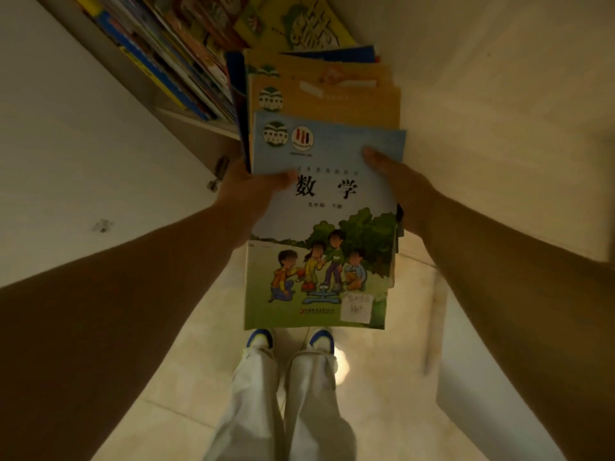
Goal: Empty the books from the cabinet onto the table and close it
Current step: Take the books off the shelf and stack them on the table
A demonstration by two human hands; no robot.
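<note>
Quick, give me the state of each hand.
Left hand: grips the stack of books, thumb on top.
Right hand: grips the same stack at its other edge.

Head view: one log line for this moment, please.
hands: left and right grip fanned stack of paperback textbooks | cabinet shelf: books remain | table: out of view

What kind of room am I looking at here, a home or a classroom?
Probably a home, though I can't be sure: a white cabinet packed with children's books, a tiled floor, and a stack of school textbooks held by the left hand and right hand.
</note>
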